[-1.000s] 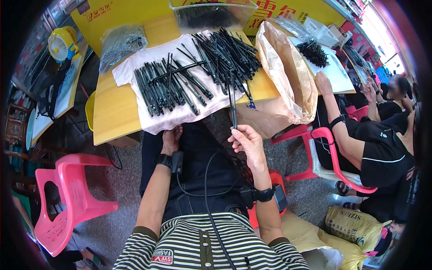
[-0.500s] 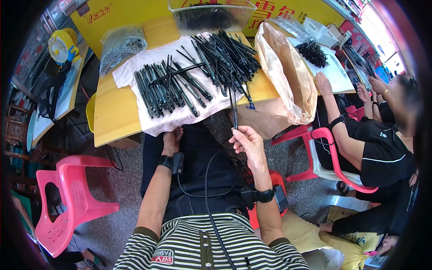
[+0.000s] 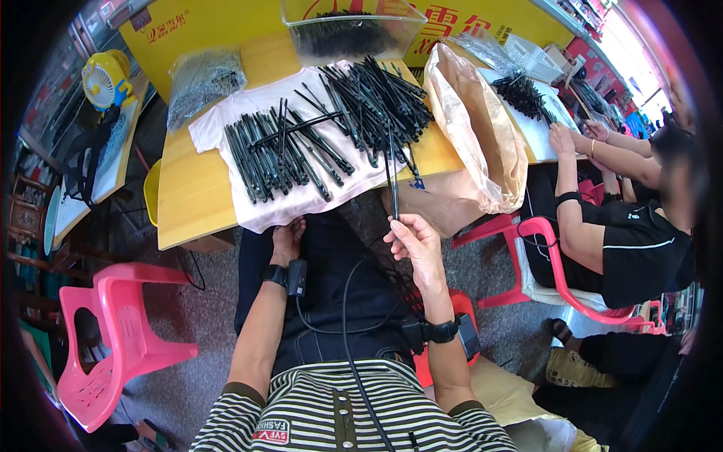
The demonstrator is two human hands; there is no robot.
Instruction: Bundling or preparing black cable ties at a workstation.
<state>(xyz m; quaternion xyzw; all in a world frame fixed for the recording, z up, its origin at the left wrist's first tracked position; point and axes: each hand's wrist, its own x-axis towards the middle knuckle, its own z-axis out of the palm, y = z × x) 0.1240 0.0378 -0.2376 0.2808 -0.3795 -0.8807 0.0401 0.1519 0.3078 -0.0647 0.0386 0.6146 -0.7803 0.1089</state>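
Observation:
In front of the table edge my right hand [image 3: 414,242] pinches a pair of slender black rods [image 3: 393,184] between thumb and fingers. They point away from me, toward the table. On my lap, by the hem of a pale pink T-shirt [image 3: 207,134], rests my left hand [image 3: 287,242]. Its fingers are loosely bent and partly hidden, with nothing seen in them. The shirt lies spread on the wooden table. On it are a row of black rods [image 3: 279,154] at the left, with one across the top, and a denser jumbled heap [image 3: 380,98] at the right.
An open brown paper sack [image 3: 488,162] stands right of the shirt. Behind are a clear bin [image 3: 354,34] of black rods and a plastic bag [image 3: 202,83]. A pink chair [image 3: 124,331] is at my left. People sit at the right, one handling dark pieces [image 3: 520,94].
My hands stay nearly where they were, the right still holding the rods. At the right, a co-worker's hands have shifted over the neighbouring table.

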